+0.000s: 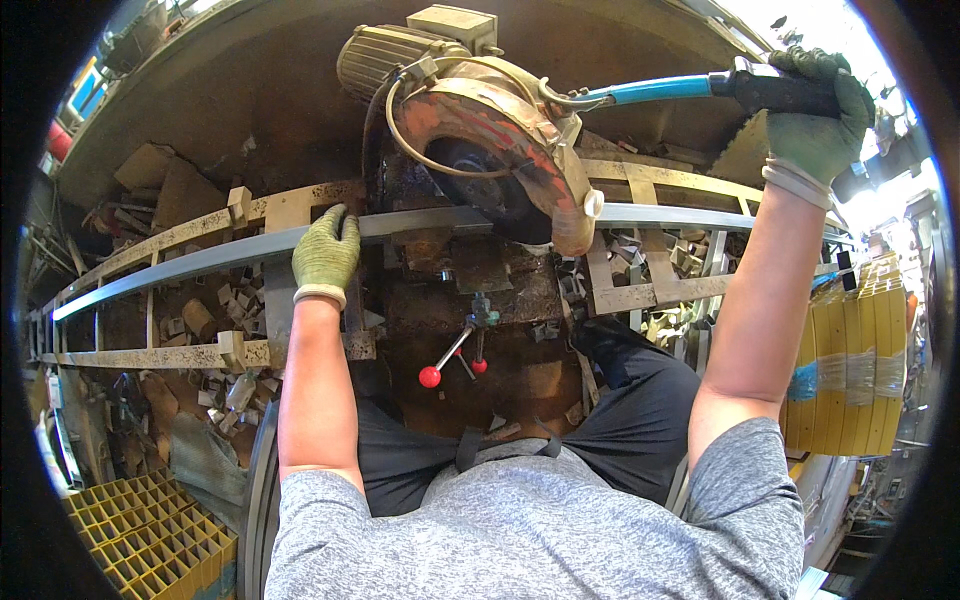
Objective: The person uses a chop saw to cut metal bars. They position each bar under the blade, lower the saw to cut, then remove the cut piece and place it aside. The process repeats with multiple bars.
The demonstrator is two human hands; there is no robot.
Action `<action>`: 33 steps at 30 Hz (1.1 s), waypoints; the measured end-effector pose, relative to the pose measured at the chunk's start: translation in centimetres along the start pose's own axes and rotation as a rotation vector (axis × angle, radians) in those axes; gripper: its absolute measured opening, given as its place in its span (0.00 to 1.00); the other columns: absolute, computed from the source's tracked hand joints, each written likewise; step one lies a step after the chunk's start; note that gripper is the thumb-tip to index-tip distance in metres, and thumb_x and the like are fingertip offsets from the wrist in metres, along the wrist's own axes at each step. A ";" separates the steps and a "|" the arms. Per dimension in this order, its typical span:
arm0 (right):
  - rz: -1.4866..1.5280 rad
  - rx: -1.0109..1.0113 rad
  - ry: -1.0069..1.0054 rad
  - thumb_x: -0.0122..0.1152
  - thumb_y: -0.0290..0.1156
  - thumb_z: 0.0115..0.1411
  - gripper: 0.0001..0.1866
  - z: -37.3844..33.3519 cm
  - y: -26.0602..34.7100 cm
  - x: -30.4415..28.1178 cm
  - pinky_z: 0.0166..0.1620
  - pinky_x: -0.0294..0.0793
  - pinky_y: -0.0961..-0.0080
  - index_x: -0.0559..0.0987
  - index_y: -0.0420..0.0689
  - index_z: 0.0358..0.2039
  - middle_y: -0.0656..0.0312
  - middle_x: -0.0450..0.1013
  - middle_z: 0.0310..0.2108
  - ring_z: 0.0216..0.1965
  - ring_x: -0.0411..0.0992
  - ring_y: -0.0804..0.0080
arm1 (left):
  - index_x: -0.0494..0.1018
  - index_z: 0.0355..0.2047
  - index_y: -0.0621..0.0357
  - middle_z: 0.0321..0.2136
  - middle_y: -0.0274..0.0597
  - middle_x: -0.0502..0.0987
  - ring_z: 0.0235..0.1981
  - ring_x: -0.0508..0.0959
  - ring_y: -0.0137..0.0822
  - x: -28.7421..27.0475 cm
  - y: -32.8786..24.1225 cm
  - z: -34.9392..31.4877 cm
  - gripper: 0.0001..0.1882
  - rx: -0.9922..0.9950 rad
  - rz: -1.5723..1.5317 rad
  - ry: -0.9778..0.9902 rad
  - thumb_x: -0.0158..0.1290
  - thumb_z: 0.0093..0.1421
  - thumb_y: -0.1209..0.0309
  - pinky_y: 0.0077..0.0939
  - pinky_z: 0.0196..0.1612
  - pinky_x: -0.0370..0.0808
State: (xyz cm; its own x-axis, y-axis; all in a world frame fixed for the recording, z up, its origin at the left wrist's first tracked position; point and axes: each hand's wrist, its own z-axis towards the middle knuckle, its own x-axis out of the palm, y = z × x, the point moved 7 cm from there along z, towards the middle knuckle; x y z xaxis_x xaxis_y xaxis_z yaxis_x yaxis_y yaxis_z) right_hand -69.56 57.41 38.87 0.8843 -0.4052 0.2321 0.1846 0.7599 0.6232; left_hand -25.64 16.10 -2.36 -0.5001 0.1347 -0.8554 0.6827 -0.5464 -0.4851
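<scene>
The right hand (818,132) at 2 o'clock grips the black handle (750,88) of the saw (478,112) at 12, and the left hand (325,258) at 10 lays fingers (328,225), tightness unclear, on the metal bar (200,263) spanning 9 to 3.

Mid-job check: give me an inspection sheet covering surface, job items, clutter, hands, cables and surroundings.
Surface: stained, ladder-like metal frame on both sides of the saw.
Job items: long metal bar lies across, passing by the saw's dark disc; contact between them unclear. Red knob on a lever in front.
Clutter: many small offcuts around the frame.
Hands: gloved left hand on the bar, grip unclear; gloved right hand closed around the black grip of the blue lever.
Cables: pale cable loops across the saw; ends unclear.
Surroundings: yellow gridded stack lower left, partly film-wrapped yellow stack at right.
</scene>
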 end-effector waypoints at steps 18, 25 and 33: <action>0.005 0.011 -0.022 0.69 0.37 0.69 0.16 -0.6 0.0 -0.4 0.65 0.87 0.37 0.92 0.40 0.50 0.48 0.90 0.46 0.51 0.89 0.47 | 0.88 0.67 0.47 0.59 0.55 0.91 0.61 0.89 0.61 -0.2 0.4 0.2 0.25 0.011 -0.018 -0.005 0.57 0.81 0.49 0.54 0.66 0.84; 0.004 0.011 0.028 0.67 0.40 0.72 0.16 -0.8 -0.3 0.2 0.61 0.92 0.43 0.93 0.44 0.48 0.51 0.91 0.44 0.46 0.91 0.51 | 0.89 0.66 0.47 0.59 0.56 0.91 0.61 0.89 0.61 -0.1 0.8 0.4 0.25 -0.004 -0.045 0.003 0.58 0.81 0.48 0.55 0.66 0.84; 0.011 -0.076 -0.175 0.66 0.40 0.67 0.14 -5.2 0.6 0.4 0.58 0.88 0.44 0.89 0.43 0.39 0.51 0.86 0.36 0.41 0.88 0.52 | 0.89 0.66 0.48 0.61 0.54 0.90 0.63 0.89 0.59 0.4 0.9 0.3 0.26 -0.009 -0.047 -0.018 0.60 0.80 0.49 0.52 0.69 0.84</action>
State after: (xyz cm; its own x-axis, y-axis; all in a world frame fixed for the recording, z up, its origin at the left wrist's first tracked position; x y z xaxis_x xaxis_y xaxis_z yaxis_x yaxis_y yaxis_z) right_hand -66.89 60.40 35.45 0.7994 -0.4740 0.3690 0.2131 0.7981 0.5635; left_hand -25.40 15.43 -3.09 -0.5410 0.1445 -0.8285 0.6630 -0.5328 -0.5259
